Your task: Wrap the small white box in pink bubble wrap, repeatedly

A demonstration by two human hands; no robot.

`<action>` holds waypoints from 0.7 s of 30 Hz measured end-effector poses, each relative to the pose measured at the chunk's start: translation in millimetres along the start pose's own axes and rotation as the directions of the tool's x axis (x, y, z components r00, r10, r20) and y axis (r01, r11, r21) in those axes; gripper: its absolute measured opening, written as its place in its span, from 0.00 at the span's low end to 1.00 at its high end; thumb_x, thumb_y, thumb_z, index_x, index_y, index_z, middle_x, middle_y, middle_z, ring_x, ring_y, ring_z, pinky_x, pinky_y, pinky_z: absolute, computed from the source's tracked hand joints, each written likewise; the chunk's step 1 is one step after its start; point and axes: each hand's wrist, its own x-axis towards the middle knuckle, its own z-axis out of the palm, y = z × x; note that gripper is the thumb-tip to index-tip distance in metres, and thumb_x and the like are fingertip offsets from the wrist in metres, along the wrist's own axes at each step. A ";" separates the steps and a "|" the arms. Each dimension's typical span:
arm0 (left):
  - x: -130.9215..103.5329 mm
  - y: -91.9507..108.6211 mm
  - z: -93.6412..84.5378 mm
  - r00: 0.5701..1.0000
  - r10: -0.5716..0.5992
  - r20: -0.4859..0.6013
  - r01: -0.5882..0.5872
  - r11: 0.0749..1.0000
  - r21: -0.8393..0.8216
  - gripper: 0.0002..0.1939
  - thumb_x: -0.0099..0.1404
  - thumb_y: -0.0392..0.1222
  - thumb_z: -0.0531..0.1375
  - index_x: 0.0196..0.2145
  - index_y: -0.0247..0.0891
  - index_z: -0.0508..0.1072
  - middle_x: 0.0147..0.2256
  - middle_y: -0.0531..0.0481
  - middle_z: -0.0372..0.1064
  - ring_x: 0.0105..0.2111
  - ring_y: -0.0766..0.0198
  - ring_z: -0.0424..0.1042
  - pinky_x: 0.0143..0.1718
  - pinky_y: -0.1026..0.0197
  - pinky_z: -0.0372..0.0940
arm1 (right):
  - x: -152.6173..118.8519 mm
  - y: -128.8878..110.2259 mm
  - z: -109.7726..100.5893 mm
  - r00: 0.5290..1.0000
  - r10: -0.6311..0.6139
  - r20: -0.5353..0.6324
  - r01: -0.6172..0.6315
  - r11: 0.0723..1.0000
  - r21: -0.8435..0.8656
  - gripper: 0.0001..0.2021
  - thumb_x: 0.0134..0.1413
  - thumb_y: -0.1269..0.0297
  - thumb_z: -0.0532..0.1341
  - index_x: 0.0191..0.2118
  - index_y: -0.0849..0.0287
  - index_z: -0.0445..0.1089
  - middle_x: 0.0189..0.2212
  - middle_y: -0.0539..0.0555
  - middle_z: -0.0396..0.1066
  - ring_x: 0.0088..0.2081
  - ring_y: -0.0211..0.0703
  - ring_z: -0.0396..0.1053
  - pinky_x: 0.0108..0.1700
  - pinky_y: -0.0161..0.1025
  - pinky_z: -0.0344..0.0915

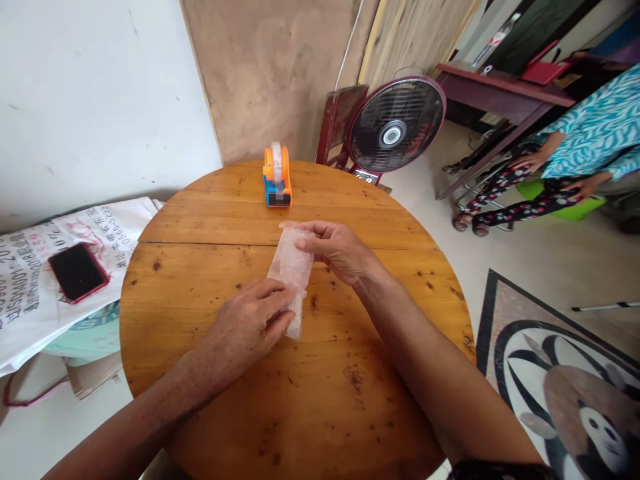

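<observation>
A strip of whitish translucent wrap, perhaps bubble wrap, is held between my two hands over the middle of the round wooden table. My left hand pinches its lower part, where a narrower end hangs below the fingers. At the upper right edge, my right hand grips the wrap between thumb and fingers. Whether anything lies inside the wrap I cannot tell. Beyond my hands, an orange and blue tape dispenser with a roll of clear tape stands near the table's far edge.
The round wooden table has a seam across it. To the left, a phone lies on a white printed sack. An electric fan stands behind the table at right. Farther right, a person in a patterned blue top sits by a desk.
</observation>
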 end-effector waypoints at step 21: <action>-3.4 2.4 2.1 0.927 -0.339 -0.163 0.346 0.938 0.015 0.26 0.57 0.44 0.64 0.53 0.39 0.64 0.47 0.44 0.67 0.42 0.54 0.72 0.39 0.53 0.72 | -92.7 5.8 39.6 0.892 -0.444 0.085 0.415 0.731 -0.541 0.06 0.54 0.73 0.61 0.33 0.55 0.72 0.38 0.51 0.73 0.41 0.40 0.71 0.42 0.37 0.67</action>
